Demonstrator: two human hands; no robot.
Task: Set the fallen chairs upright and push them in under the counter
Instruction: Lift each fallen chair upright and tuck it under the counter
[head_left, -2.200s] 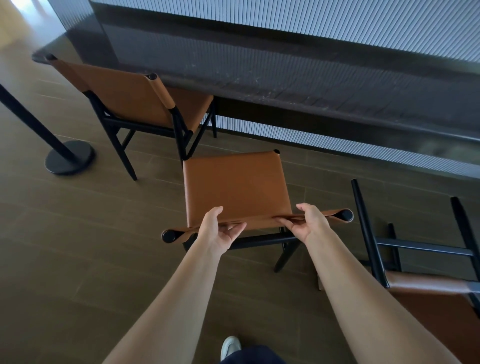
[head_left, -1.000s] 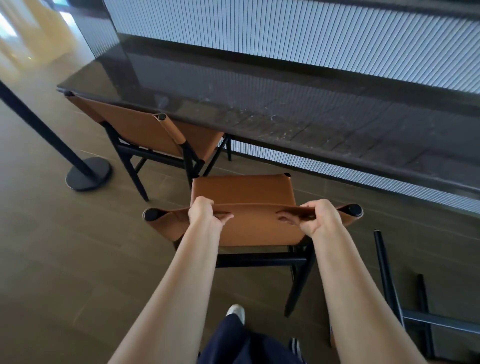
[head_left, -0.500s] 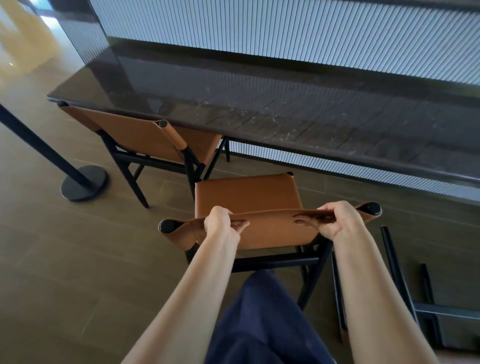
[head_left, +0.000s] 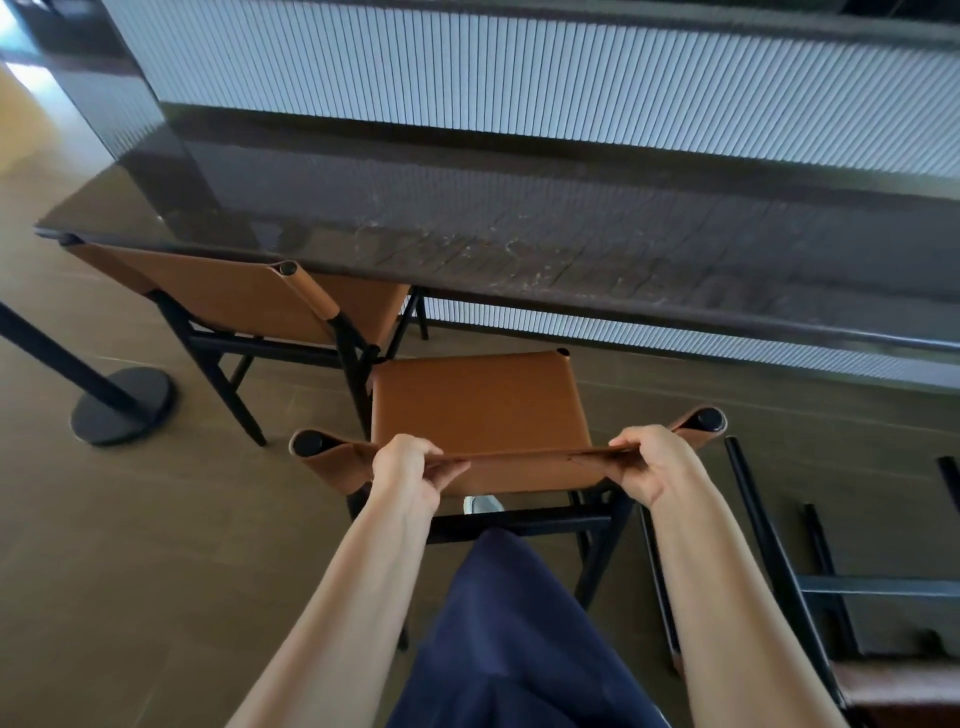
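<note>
Our left hand (head_left: 410, 475) and right hand (head_left: 652, 470) grip, with curled fingers, the tan leather backrest of the upright black-framed chair (head_left: 475, 410).

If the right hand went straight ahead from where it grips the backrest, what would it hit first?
Probably the front edge of the counter, past open air over the seat; whether the right hand would pass under it, I cannot tell.

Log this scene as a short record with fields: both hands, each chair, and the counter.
held chair: upright, seat not yet under the counter
left hand: grips the top edge of its backrest
right hand: grips the same edge
second chair: upright at left, seat partly under the counter
fallen chair: on the floor at right, legs showing
</note>
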